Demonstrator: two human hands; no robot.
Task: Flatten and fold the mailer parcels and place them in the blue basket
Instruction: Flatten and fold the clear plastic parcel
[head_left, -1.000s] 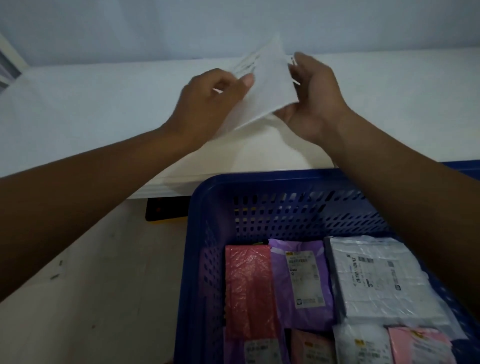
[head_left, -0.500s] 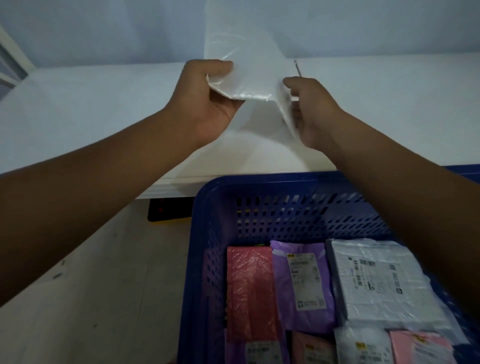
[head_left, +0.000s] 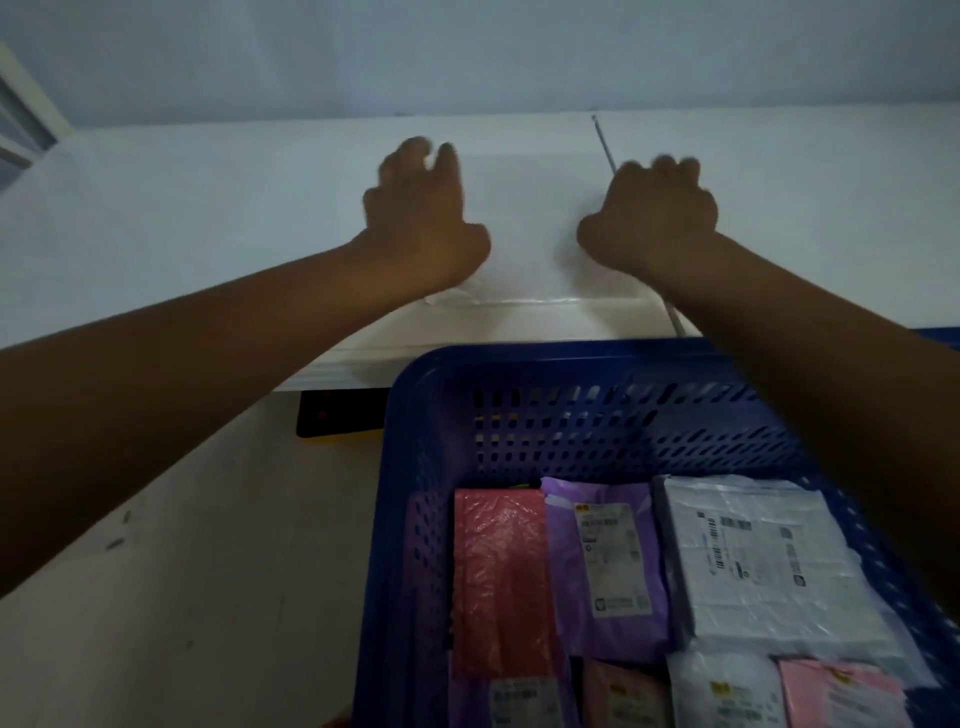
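Pressing white mailer (head_left: 530, 228) on worktop (head_left: 208, 208): left hand (head_left: 421, 218), right hand (head_left: 654, 218) apart on opposite ends; finger curl blurred, can't tell.

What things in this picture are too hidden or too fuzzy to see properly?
All in the head view:
1. Right hand: motion blur hides whether its fingers pinch or press the white mailer.
2. Label on the purple parcel: too small and blurred to read.
3. Front parcels in the blue basket: cut off by the bottom edge.
4. Black object under the table: partly behind the basket.
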